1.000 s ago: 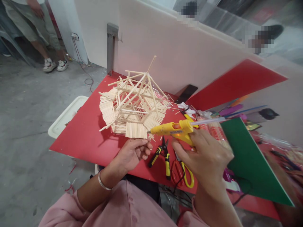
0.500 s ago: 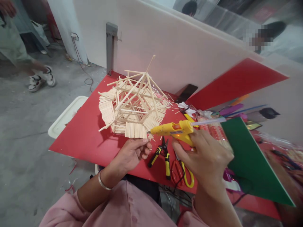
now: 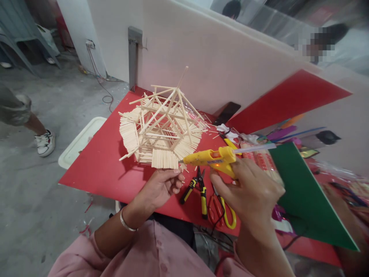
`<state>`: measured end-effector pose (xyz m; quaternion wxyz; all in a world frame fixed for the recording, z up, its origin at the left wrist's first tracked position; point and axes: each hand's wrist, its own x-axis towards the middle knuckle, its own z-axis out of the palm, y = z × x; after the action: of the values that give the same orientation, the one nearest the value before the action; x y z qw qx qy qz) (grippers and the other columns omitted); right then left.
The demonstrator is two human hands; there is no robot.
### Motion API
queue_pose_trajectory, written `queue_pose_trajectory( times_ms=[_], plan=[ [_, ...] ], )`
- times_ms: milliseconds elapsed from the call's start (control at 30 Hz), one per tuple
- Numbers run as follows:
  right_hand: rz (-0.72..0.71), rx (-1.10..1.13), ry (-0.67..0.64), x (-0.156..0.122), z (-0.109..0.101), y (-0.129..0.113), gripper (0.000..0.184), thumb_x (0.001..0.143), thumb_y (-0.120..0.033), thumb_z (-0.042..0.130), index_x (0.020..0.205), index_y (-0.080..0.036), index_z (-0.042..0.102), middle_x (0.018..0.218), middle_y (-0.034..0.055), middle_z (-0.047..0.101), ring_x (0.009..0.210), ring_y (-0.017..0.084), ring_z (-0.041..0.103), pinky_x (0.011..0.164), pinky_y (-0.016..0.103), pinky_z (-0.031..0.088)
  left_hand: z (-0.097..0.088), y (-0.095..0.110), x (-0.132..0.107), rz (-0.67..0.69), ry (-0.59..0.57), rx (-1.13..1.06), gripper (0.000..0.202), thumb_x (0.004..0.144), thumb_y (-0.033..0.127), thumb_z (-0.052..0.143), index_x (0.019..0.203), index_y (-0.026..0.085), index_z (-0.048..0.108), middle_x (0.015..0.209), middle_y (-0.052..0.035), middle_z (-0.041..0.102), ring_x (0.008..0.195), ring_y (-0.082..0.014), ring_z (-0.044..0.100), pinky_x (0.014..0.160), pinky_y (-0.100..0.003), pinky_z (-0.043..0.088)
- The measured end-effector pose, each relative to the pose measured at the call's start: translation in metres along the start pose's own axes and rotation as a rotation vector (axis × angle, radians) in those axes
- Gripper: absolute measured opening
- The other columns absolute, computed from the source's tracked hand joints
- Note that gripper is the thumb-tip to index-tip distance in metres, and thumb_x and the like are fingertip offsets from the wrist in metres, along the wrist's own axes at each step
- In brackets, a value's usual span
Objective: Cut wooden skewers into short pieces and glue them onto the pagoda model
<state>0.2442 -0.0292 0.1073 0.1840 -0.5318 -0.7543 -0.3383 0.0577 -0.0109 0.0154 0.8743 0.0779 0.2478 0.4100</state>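
Observation:
A model pavilion of pale wooden sticks (image 3: 164,115) stands on the red board, with an open peaked frame above and flat rows of sticks sloping out around it. My right hand (image 3: 250,188) is wrapped round a yellow hot glue gun (image 3: 209,157), whose orange light is lit and whose clear glue stick juts from the rear. The gun's nozzle meets the right edge of the front stick panel (image 3: 165,159). Just below that panel's lower right corner is my left hand (image 3: 164,186), thumb and fingers pinched together; whatever they hold is too small to make out.
Yellow-and-black cutters (image 3: 198,192) and red-and-yellow-handled pliers (image 3: 221,211) lie in front of me. A black phone (image 3: 227,112) leans near the white partition (image 3: 201,65). To the right is a green board (image 3: 308,196). A person's leg (image 3: 34,125) shows at left.
Both my hands, the glue gun and the stick model hold almost the same positions. At the left, the walking person has moved further toward the edge of view and nearer.

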Motion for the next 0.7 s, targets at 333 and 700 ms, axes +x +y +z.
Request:
queue_pose_trajectory(
  times_ms=[333, 700],
  plan=[
    [0.014, 0.006, -0.028, -0.0011, 0.0009, -0.0007, 0.025, 0.079, -0.036, 0.067, 0.094, -0.016, 0.063, 0.067, 0.0004, 0.058, 0.057, 0.015, 0.053, 0.053, 0.029, 0.033, -0.0017, 0.0014, -0.0001, -0.018, -0.016, -0.024, 0.022, 0.066, 0.017, 0.074, 0.085, 0.008, 0.069, 0.064, -0.0028, 0.065, 0.049, -0.0063, 0.056, 0.042, -0.014, 0.036],
    [-0.017, -0.021, 0.006, 0.0010, -0.0001, 0.0003, 0.023, 0.080, -0.036, 0.067, 0.092, -0.017, 0.062, 0.066, -0.0010, 0.058, 0.056, 0.014, 0.052, 0.051, 0.028, 0.032, -0.0011, 0.0006, 0.0000, -0.031, -0.022, -0.007, 0.016, 0.070, 0.019, 0.073, 0.081, 0.009, 0.068, 0.065, -0.0036, 0.065, 0.049, -0.0065, 0.056, 0.042, -0.016, 0.036]
  ],
)
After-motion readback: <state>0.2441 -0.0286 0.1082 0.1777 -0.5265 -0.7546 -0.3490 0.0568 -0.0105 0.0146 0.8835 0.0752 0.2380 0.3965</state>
